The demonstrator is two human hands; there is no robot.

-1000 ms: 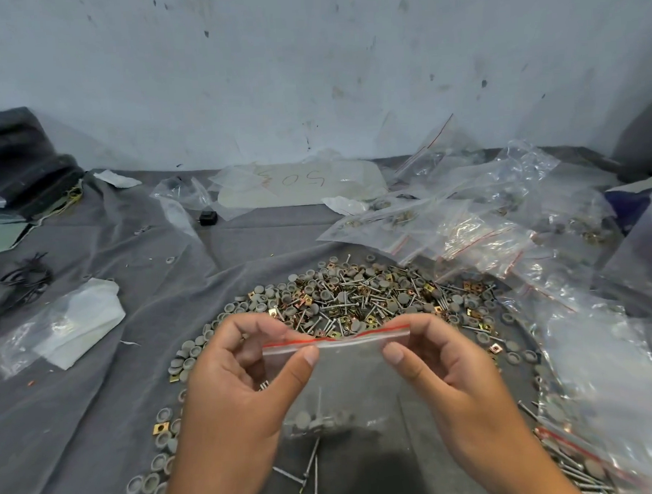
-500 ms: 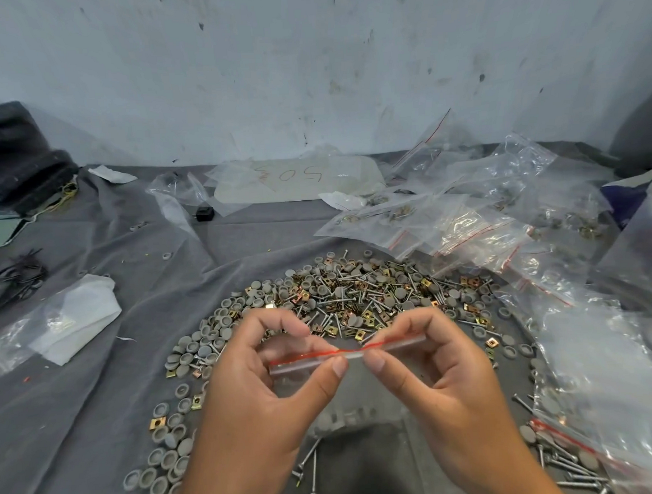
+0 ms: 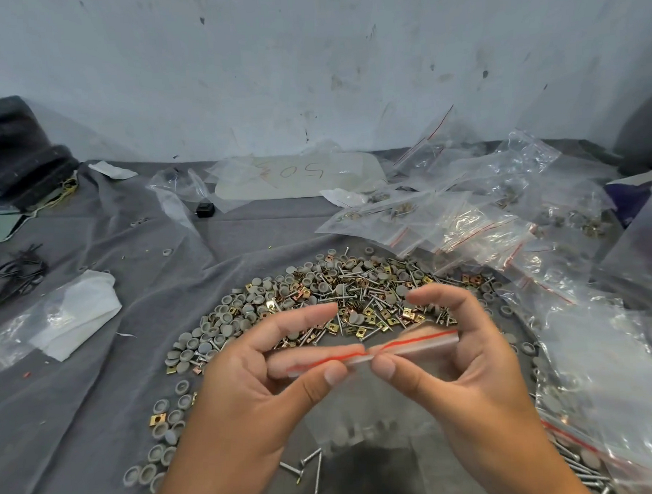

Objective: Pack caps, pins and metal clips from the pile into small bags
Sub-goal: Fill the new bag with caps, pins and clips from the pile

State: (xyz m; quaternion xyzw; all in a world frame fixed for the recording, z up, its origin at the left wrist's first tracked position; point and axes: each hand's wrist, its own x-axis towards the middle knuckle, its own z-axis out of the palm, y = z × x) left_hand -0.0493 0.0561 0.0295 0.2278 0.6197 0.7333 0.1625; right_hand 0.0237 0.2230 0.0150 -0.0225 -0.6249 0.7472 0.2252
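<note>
Both hands meet above the near middle of the tabletop, each pinching the red-striped zip strip of one small clear bag (image 3: 365, 405). Left hand (image 3: 248, 392) holds the strip's left half between thumb and curled fingers, with the forefinger stretched out above it; right hand (image 3: 468, 364) pinches the right half, thumb tip just beside the left thumb tip, forefinger arched over the strip. That strip runs slightly uphill toward the right, and the bag hangs below it between the two wrists. Grey caps seem to sit at the bottom of the bag, though the blurred plastic makes the contents hard to tell.

Just behind the hands lies the pile (image 3: 337, 295): grey caps, thin pins and brass-coloured metal clips mixed together, spreading in an arc toward the near left edge. A few loose pins (image 3: 315, 471) lie below the bag near the front edge.

Grey cloth (image 3: 82, 425) covers the tabletop. Filled bags (image 3: 446, 219) are heaped along the right side and far right corner. A folded white sheet in plastic (image 3: 66, 318) rests at the left, with black wire ties (image 3: 19, 271) beyond it. A marked white wall (image 3: 309, 61) stands behind.
</note>
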